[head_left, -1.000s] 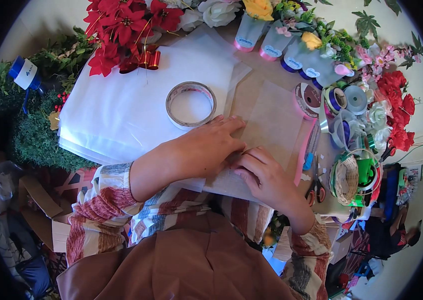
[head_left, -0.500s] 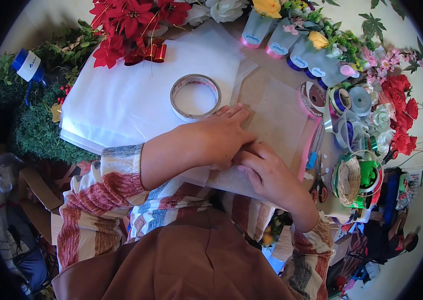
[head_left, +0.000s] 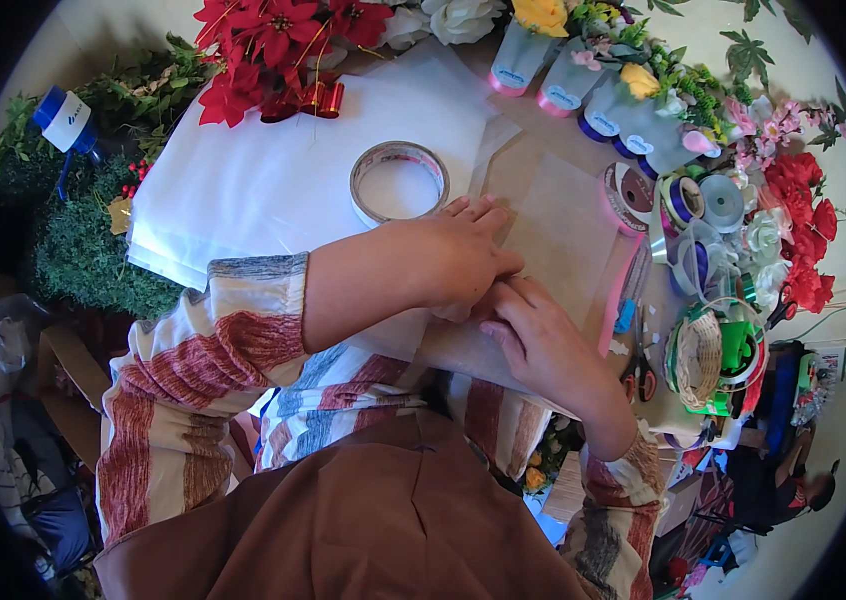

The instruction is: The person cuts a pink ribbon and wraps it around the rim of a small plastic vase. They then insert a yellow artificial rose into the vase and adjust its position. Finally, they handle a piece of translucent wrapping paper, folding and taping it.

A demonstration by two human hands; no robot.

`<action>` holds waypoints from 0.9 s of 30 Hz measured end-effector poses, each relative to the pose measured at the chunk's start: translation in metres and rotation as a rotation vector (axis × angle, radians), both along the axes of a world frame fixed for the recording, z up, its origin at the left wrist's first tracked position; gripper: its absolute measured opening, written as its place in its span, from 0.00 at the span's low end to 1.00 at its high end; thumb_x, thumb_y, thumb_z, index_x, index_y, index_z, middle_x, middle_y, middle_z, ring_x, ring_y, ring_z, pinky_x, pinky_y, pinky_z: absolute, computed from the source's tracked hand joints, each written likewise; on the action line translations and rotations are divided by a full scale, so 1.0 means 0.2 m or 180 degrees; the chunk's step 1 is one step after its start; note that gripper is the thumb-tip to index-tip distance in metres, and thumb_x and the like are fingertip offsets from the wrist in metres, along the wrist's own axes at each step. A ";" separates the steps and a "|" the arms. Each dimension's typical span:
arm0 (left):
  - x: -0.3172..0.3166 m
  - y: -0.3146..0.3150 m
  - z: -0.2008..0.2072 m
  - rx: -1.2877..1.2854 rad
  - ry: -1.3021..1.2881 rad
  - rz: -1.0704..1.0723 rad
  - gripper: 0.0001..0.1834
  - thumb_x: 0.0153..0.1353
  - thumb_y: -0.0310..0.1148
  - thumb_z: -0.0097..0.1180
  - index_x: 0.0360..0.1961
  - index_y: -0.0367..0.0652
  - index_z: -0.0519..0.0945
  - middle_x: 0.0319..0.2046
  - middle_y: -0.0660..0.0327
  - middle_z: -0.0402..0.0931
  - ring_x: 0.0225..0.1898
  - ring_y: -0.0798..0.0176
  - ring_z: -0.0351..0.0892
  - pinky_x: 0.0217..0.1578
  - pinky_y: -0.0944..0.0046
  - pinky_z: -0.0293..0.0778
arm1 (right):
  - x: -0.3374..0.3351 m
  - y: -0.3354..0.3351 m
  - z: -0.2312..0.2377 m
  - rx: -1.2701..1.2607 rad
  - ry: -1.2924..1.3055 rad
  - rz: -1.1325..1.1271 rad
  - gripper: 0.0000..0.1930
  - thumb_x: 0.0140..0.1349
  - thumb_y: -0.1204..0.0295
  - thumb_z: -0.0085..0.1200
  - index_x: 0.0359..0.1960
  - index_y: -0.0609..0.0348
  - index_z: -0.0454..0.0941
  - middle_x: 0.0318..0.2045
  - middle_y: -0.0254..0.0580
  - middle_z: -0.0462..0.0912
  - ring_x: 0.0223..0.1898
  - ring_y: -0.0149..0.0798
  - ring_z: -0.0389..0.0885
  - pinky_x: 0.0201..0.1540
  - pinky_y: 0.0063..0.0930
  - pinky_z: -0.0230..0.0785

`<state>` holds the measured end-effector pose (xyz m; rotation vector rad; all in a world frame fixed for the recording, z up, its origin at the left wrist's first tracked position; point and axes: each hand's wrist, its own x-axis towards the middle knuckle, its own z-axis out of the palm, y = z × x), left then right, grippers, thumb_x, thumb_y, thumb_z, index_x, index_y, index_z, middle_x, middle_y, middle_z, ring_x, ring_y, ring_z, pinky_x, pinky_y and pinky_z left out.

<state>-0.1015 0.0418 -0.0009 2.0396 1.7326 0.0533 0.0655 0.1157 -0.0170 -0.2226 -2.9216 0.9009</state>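
My left hand [head_left: 465, 258] lies palm down with its fingers stretched out on translucent wrapping sheets [head_left: 563, 215], just below a roll of clear tape [head_left: 355, 190]. Beside it, my right hand [head_left: 541, 335] has its fingers curled in, the fingertips meeting the left hand near its thumb. What the right fingers pinch, if anything, is hidden. Under the tape roll spreads a stack of white translucent sheets [head_left: 233, 190]. The tape roll lies flat and is not gripped.
Red poinsettias [head_left: 273, 40] lie at the back. Flower-filled cups [head_left: 523, 60] line the far right. Ribbon spools [head_left: 628, 195], scissors [head_left: 640, 380], a cutter [head_left: 633, 290] and a wicker basket [head_left: 698, 360] stand on the right. Greenery [head_left: 93, 240] and a blue-capped bottle [head_left: 68, 122] are left.
Both hands keep nearly the same place on the sheets; the view has shifted slightly, and the left forearm sits a little further right. Nothing has been picked up or let go that I can see.
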 end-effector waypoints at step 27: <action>-0.06 0.02 0.02 -0.0108 -0.0265 -0.0397 0.30 0.42 0.35 0.64 0.48 0.40 0.70 0.61 0.42 0.48 0.63 0.43 0.50 0.62 0.55 0.51 | 0.02 0.02 0.00 0.0022 0.0355 0.0418 0.10 0.49 0.80 0.52 0.35 0.57 0.76 0.31 0.42 0.72 0.37 0.44 0.73 0.39 0.33 0.68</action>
